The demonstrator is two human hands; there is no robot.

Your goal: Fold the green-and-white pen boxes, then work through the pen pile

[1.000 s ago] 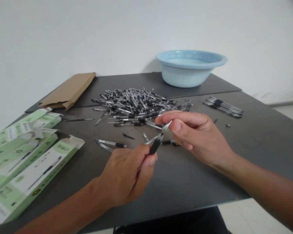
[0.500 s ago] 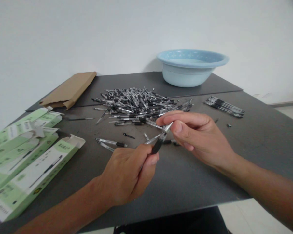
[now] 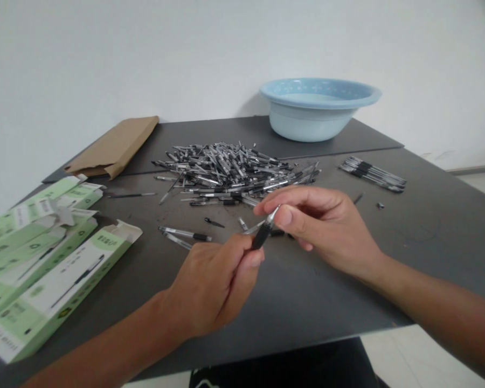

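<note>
My left hand [image 3: 222, 283] is closed round a gel pen [image 3: 262, 235], its black rubber grip and clear front end pointing up and to the right. With thumb and forefinger, my right hand [image 3: 323, 223] pinches the silvery cone-shaped pen tip [image 3: 272, 214] at the front of that pen. The tip is in line with the barrel; whether it is fully seated I cannot tell. Behind my hands lies a large heap of pens [image 3: 226, 170]. Two loose pens [image 3: 185, 234] rest just beyond my left hand, and a small black pen part [image 3: 214, 222] is near them.
Green and white pen boxes [image 3: 64, 291] cover the table's left side. A brown paper packet [image 3: 115, 145] lies at the back left. A light blue basin [image 3: 311, 121] stands at the back right, and a row of pens [image 3: 372, 173] with a small loose part [image 3: 380, 205] lies at right.
My right fingers have moved slightly left and down with the tip, which now lines up with the pen's barrel. My left hand keeps its hold on the pen.
</note>
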